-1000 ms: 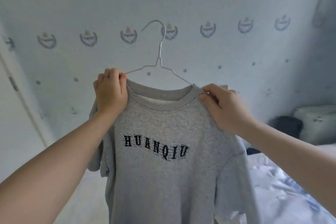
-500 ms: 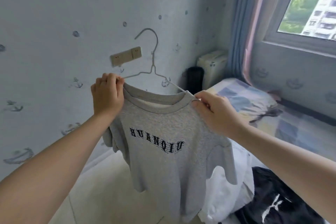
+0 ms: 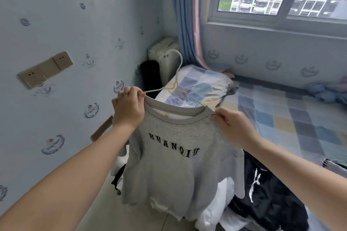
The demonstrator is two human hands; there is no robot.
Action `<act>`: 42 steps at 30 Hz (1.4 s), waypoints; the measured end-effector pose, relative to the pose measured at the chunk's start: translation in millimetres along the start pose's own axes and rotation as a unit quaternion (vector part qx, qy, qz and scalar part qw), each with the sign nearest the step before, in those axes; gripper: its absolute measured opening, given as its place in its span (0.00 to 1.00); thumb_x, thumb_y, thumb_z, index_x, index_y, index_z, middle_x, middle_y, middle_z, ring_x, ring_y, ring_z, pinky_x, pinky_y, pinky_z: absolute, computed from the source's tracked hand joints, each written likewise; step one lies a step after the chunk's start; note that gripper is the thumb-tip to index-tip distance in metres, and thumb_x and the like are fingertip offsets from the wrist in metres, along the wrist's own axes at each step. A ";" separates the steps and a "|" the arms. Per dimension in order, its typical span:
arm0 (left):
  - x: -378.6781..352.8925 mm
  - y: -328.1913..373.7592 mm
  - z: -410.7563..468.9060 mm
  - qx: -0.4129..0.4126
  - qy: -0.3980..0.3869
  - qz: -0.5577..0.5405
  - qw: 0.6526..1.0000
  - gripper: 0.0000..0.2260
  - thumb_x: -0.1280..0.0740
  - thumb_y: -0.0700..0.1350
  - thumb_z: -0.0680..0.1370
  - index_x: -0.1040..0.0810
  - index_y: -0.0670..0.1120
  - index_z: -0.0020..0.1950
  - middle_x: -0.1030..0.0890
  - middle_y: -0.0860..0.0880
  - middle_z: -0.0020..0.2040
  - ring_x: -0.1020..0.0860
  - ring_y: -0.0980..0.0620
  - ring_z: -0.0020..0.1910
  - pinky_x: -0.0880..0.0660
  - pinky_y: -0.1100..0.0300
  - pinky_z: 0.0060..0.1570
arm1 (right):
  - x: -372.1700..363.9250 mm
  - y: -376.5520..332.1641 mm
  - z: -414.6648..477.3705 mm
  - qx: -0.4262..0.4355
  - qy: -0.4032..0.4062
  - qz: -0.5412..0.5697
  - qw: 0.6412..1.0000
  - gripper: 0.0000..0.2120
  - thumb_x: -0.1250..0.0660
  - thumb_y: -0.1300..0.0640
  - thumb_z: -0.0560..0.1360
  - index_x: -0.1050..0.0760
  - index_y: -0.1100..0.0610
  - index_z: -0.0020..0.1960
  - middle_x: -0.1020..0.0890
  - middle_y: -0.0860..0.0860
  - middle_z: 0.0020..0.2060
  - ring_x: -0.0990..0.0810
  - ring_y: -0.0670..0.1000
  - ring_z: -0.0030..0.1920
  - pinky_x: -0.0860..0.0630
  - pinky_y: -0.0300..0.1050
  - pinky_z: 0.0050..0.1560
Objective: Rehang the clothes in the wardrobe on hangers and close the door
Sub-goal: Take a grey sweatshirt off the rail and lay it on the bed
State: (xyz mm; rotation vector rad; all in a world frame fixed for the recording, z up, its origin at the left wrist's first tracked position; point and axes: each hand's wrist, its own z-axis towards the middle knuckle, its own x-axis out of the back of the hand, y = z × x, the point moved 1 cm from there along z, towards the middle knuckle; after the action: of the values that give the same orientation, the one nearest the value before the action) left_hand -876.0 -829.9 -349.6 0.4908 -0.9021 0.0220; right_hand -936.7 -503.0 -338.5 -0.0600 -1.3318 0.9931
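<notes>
Far left of the bed (image 3: 300, 118), on the patterned wall: a beige socket plate (image 3: 45, 69). Closer to the bed, left hand (image 3: 128, 108) raised, fingers curled, pinching the left shoulder of a grey sweatshirt (image 3: 169, 165) together with one arm of a white wire hanger (image 3: 177, 73).

Sweatshirt held up in the air over the bed's left edge, front towards the camera. Heathered grey knit, ribbed round collar, pale lining inside the neck, black block letters HUANQIU waving across the chest. Sleeves drooping at both sides, a white edge showing below the hem.

Hanger passed through the neck opening, hook standing up above the collar, both wire arms slanting down towards the shoulders.

Right hand (image 3: 234, 125) clamped on the right shoulder, thumb and fingers pinching the fabric at the collar's edge, right where the wire goes in.

Lower down, on the bed's near end: white cloth (image 3: 212, 217), then a crumpled black garment (image 3: 266, 193) with a white mark.
</notes>
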 end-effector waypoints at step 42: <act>-565.0 -118.1 109.5 0.137 -0.324 0.008 0.936 0.04 0.41 0.52 0.83 0.30 0.53 0.51 0.24 0.47 0.60 0.30 0.42 0.63 0.39 0.46 0.61 | -345.6 394.5 230.3 -0.365 -0.107 -0.120 0.917 0.14 0.42 0.53 0.82 0.27 0.55 0.64 0.23 0.56 0.59 0.28 0.61 0.60 0.34 0.56 0.60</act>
State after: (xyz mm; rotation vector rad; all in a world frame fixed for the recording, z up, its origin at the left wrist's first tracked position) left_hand -1286.1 -876.6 -767.7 0.7719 -1.5640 0.0001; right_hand -1317.0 -591.3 -757.7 -0.3534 -1.8079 0.2558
